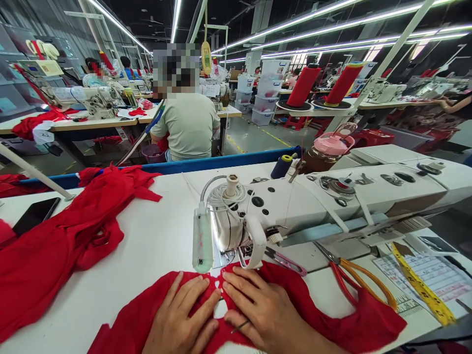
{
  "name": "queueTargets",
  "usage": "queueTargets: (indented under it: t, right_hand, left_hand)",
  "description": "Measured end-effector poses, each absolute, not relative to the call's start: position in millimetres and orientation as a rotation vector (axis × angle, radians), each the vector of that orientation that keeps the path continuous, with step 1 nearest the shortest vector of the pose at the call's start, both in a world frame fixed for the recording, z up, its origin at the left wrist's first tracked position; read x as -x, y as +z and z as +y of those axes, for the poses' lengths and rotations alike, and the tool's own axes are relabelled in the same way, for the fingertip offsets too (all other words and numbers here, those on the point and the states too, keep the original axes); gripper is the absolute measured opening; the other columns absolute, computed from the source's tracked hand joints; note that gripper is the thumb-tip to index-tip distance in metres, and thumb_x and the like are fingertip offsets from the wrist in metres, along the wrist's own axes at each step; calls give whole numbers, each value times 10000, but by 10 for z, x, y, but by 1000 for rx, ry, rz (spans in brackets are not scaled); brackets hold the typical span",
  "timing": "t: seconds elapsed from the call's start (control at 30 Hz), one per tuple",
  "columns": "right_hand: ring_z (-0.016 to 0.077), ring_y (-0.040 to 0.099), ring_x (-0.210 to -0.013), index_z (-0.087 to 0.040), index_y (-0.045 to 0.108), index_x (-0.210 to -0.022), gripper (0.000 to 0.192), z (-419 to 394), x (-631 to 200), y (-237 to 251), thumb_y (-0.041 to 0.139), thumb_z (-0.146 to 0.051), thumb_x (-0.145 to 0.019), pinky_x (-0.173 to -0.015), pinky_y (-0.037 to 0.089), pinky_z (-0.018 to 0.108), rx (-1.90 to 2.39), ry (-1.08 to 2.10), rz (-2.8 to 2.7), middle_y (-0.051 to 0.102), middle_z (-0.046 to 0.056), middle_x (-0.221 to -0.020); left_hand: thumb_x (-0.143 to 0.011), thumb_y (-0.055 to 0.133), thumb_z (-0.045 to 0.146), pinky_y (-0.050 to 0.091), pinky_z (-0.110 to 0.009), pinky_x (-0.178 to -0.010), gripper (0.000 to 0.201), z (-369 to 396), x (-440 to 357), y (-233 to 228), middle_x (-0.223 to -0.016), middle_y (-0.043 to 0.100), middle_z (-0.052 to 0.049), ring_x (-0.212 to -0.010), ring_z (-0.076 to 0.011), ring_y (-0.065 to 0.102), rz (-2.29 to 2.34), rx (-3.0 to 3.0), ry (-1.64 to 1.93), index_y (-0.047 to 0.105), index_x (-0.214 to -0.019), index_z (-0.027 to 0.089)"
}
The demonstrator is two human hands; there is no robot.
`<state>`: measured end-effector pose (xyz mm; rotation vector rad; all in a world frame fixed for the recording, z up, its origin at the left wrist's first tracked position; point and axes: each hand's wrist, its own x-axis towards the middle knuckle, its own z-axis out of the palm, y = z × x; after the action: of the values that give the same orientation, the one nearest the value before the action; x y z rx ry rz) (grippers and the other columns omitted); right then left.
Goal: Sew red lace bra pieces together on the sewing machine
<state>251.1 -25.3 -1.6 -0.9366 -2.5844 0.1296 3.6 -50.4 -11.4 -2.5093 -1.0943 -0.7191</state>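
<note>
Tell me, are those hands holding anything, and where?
Both hands, left and right, press flat on the red fabric at the needle; neither closes around it.

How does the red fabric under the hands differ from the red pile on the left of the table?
The red fabric under the hands lies spread flat at the sewing machine, pressed by the left hand and right hand. The red pile lies bunched and folded, untouched, beside a black phone. The pile looks bulkier. Both appear to be the same red cloth, on the white table.
</note>
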Motion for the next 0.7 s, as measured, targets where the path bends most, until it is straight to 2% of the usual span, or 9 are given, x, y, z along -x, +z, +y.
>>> queueTargets:
  t: [0.3,0.47,0.57,0.7]
  right_hand:
    - [299,553,-1288,-192,595,-1373,472,-246,-2507,51,656,-420,-965,-891,610,390,1017,273,-2652,604,64,-1445]
    - [303,536,-1292,-178,579,-1402,514,-245,-2498,93,667,-426,-960,-907,600,419,1053,341,-2665,603,89,-1440]
    - [319,520,-1304,-182,567,-1422,585,-236,-2515,150,697,-473,-931,-896,600,435,1076,414,-2686,581,101,-1463]
    - [327,479,-1352,-243,519,-1474,708,-201,-2576,256,694,-608,-892,-926,583,460,1091,589,-2733,534,72,-1513]
  left_hand:
    - [-1008,534,322,568,-528,-990,372,-572,-25,-177,-1224,703,-93,-1108,-262,683,-1167,2586,-609,614,-1367,264]
    - [-1006,551,323,529,-578,-1042,416,-626,-22,-196,-1295,667,-104,-1179,-276,646,-1290,2660,-641,549,-1413,241]
    - [-985,589,415,517,-586,-1058,551,-654,8,-192,-1370,626,-125,-1260,-307,595,-1400,2688,-657,465,-1475,194]
    - [-934,651,488,469,-615,-1101,681,-677,67,-163,-1451,568,-113,-1327,-327,540,-1494,2750,-577,406,-1513,226]
